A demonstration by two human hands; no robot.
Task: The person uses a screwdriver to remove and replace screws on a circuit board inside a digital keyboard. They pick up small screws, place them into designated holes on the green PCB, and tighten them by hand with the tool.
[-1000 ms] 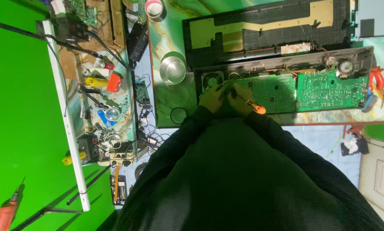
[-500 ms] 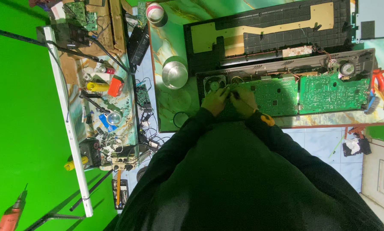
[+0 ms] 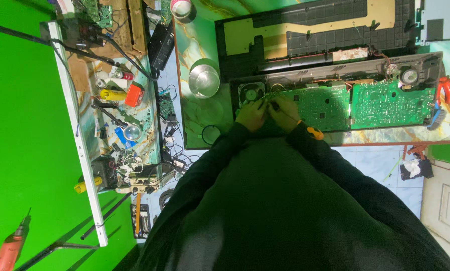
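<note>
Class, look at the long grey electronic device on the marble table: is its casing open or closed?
Open. The long grey electronic device shows bare green circuit boards and a round speaker; its black cover panel lies apart behind it.

An opened device chassis [image 3: 335,75] is laid along the tabletop [image 3: 200,120], with two circuit boards [image 3: 385,103] set side by side in it. A small speaker [image 3: 250,93] is seated at the chassis's left end, another [image 3: 409,76] at its right end. A metal bowl [image 3: 204,80] is placed just left of the chassis. Both hands [image 3: 267,113] are held together on the left board's edge, beside the left speaker. A cluttered shelf [image 3: 119,115] is positioned further left.
</note>
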